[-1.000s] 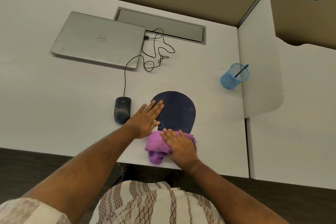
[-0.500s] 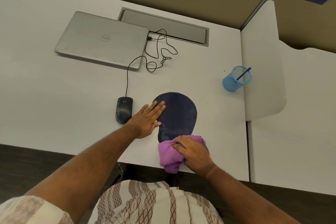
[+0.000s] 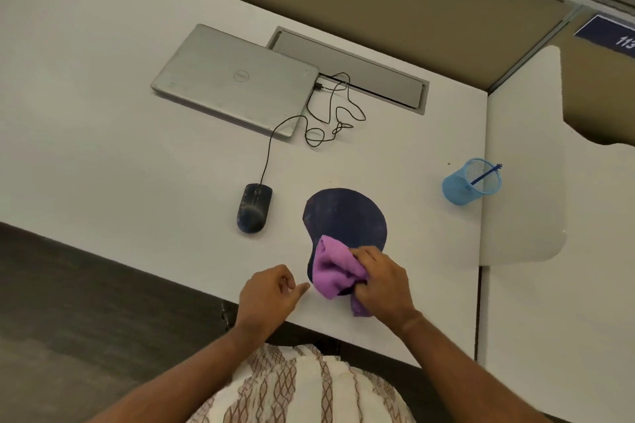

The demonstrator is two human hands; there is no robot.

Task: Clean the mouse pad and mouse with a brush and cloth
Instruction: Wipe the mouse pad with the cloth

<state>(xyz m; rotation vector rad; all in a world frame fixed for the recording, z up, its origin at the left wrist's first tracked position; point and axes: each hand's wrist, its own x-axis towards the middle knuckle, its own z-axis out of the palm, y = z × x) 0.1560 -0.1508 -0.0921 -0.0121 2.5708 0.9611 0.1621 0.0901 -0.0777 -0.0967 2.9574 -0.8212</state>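
- Currently, the right hand (image 3: 381,285) is gripping the bunched cloth (image 3: 331,271), wiping the near end of the mouse pad (image 3: 347,216).
- The left hand (image 3: 268,295) is hanging loosely curled, empty, just beside the pad.
- The mouse (image 3: 254,213) is lying apart, left of the pad; the next move is likely calling for wiping it.

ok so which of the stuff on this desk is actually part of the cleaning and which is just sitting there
In the job: mouse pad, purple cloth gripped by the right hand, mouse.

Lying about: closed laptop, blue mesh cup with a thin blue tool (maybe the brush, too small to tell), grey desk hatch.
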